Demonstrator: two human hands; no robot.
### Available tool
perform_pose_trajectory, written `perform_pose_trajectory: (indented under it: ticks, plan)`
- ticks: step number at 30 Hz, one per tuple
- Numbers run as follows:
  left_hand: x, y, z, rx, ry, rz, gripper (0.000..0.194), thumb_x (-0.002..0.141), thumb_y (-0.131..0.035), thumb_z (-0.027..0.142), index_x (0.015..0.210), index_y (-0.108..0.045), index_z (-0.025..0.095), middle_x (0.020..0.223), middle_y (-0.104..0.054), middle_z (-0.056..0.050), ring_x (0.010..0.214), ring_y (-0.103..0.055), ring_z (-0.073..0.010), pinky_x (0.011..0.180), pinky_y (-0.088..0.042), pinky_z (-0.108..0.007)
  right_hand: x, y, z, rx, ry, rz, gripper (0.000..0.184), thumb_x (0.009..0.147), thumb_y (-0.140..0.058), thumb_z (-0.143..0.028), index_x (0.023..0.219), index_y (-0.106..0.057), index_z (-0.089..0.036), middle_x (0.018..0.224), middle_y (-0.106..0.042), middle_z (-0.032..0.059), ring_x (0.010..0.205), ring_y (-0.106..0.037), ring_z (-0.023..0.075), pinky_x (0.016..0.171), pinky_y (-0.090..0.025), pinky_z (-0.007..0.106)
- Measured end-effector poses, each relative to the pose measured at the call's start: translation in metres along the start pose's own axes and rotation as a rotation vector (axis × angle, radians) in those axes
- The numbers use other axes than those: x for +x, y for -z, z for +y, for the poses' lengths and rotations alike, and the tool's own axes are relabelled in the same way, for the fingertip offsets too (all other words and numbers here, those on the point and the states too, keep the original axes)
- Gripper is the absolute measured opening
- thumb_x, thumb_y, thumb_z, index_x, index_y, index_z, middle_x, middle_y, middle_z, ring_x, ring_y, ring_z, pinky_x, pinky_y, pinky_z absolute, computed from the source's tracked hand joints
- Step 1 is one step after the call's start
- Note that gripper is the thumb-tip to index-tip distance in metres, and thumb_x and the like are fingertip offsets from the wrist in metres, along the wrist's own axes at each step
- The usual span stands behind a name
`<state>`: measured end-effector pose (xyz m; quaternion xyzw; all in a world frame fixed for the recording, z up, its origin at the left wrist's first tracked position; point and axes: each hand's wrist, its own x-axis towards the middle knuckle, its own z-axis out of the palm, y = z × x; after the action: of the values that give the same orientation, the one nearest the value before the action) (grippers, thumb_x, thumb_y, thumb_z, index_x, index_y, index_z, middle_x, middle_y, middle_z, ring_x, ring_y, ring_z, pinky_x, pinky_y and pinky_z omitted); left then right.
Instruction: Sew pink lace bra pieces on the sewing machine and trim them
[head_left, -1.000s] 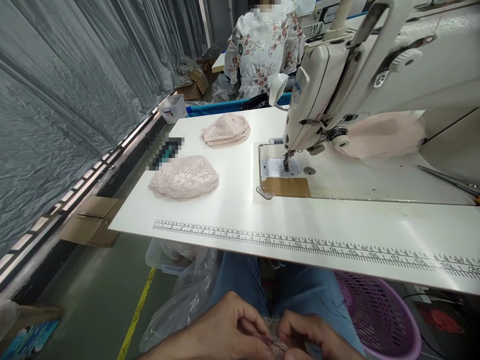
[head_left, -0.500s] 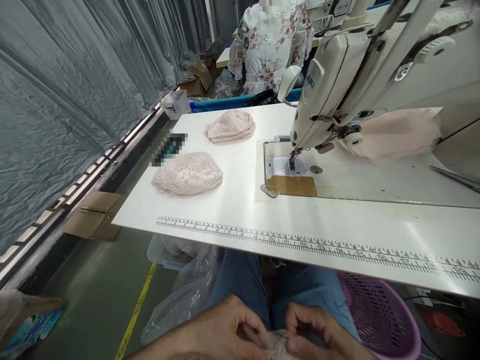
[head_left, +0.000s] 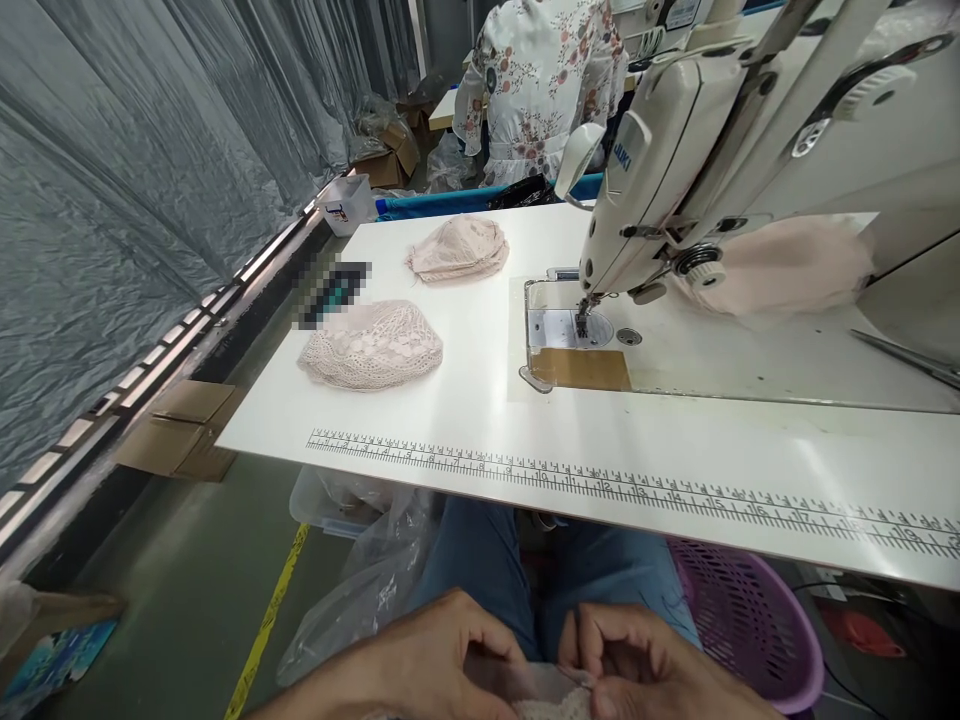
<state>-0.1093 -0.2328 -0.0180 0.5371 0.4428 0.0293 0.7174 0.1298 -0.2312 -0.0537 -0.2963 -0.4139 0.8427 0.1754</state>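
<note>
Over my lap, a piece of pale pink lace fabric [head_left: 553, 706] with a sheer edge stretches between my two hands, its lower part cut off by the frame. My left hand [head_left: 439, 665] is closed on its left side, fingertips partly hidden. On the right, the thumb and fingers of my right hand [head_left: 637, 660] pinch the sheer edge. Beyond them, a pale pink lace piece [head_left: 375, 345] lies at the table's left, with a folded pink fabric piece [head_left: 459, 250] behind it. The white sewing machine [head_left: 645, 180] stands to the right, its needle area bare of fabric.
A printed ruler [head_left: 540, 472] runs along the front of the white table [head_left: 465, 420]. More pink fabric [head_left: 787, 265] lies behind the machine head, with metal tweezers [head_left: 904, 355] at right. A purple basket [head_left: 750, 630] stands below. A person in a floral top [head_left: 551, 90] is opposite.
My right hand's fingers have shifted along the fabric edge, and more of the sheer strip shows spread between my hands. The view has moved slightly; the table pieces lie as before.
</note>
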Motion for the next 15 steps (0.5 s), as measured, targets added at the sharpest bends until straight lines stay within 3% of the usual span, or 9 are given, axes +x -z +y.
perform_pose_trajectory:
  ticks: [8,15]
  plan:
    - [0.0058,-0.0038,-0.0023,0.012,-0.104,0.059,0.026,0.065,-0.077,0.037,0.062,-0.064,0.015,0.065,-0.047,0.006,0.059,-0.040,-0.0072,0.051,-0.025,-0.020,0.0015,-0.0010,-0.0006,-0.022,-0.009,-0.017,0.045,0.072,-0.074,-0.055,0.071,-0.049,-0.018,0.073,-0.049,-0.0028,0.064,-0.040,0.0102,0.058,-0.027,0.024]
    - [0.0049,-0.0058,-0.0088,0.047,-0.115,0.094,0.026,0.065,-0.079,0.031,0.062,-0.059,0.015,0.068,-0.047,0.007,0.060,-0.041,-0.0061,0.050,-0.026,-0.019,-0.0010,-0.0029,-0.0069,-0.103,-0.015,-0.004,0.039,0.075,-0.071,-0.050,0.072,-0.047,-0.019,0.075,-0.049,-0.0031,0.068,-0.042,0.0118,0.062,-0.030,0.024]
